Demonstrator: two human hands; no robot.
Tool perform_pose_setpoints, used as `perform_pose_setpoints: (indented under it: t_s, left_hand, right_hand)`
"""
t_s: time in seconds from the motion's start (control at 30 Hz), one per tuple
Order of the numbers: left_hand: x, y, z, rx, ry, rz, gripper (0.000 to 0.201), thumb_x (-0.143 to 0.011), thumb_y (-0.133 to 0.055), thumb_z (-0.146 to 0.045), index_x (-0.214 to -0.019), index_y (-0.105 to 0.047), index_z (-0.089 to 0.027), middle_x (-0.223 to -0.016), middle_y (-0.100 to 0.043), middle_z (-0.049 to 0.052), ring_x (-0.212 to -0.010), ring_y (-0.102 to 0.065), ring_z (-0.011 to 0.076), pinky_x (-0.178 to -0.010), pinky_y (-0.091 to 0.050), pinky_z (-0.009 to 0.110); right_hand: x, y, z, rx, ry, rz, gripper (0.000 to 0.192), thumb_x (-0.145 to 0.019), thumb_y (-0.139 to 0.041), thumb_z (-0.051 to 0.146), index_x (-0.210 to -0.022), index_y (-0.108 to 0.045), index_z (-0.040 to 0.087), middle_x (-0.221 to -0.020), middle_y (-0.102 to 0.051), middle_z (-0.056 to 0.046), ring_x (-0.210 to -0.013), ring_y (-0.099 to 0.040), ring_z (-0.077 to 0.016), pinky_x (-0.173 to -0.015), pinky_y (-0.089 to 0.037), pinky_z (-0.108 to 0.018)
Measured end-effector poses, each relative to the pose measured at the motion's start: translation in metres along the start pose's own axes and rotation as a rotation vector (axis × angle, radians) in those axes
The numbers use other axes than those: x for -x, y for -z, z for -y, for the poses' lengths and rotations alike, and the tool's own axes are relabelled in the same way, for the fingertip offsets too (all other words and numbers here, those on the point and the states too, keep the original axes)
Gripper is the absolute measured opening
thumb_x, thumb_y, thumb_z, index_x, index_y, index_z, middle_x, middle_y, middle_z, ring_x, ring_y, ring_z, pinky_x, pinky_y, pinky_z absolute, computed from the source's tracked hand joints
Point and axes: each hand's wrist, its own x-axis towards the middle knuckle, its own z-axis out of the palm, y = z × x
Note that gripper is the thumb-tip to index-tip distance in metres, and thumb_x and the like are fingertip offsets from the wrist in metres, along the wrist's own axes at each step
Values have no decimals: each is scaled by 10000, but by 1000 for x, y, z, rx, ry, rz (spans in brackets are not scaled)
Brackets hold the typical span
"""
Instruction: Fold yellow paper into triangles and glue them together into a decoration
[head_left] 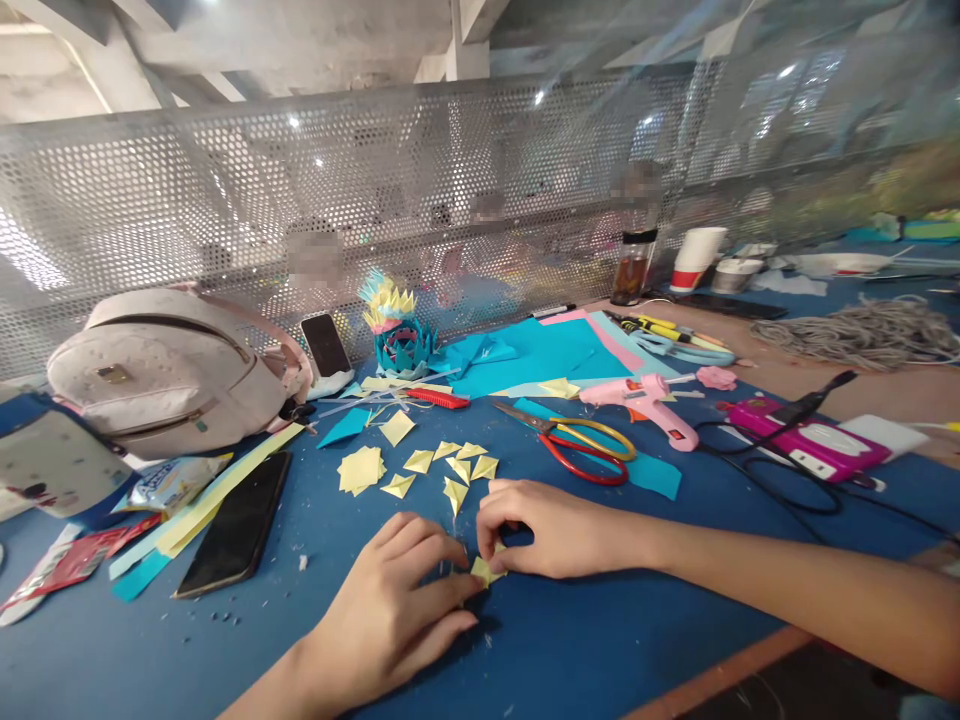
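The small yellow paper piece (486,570) lies on the blue table (570,640), right between both hands; the right hand (551,528) pinches its top edge with bent fingers (501,532); the left hand (397,600) presses its near side, fingers close together; it looks folded, pointy and creased, mostly hidden.
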Motion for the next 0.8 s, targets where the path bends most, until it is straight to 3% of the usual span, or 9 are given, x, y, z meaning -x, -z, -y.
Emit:
perform_pose_setpoints:
  t_s: [0.53,0.8]
  left_hand:
    - [-5,-1,-2,-28,4,47,316,-1060,-415,-344,-1182,-657,-181,-1172,-660,107,-1001,-584,242,-850,-472,402]
    - [-6,-4,-4,-15,15,34,277,-1043,-447,-271,-1185,-670,-188,-974,-702,99,-918,-655,212,-838,-538,355]
  right_hand:
    - [-1,4,1,-4,-11,-21,98,-831,-726,127,-863,-670,201,-921,-662,23,-931,-585,-146,-795,-404,-233]
    - [-2,7,-5,21,9,-8,78,-820,-722,109,-823,-698,184,-887,-646,5,-877,-578,-150,-749,-405,-233]
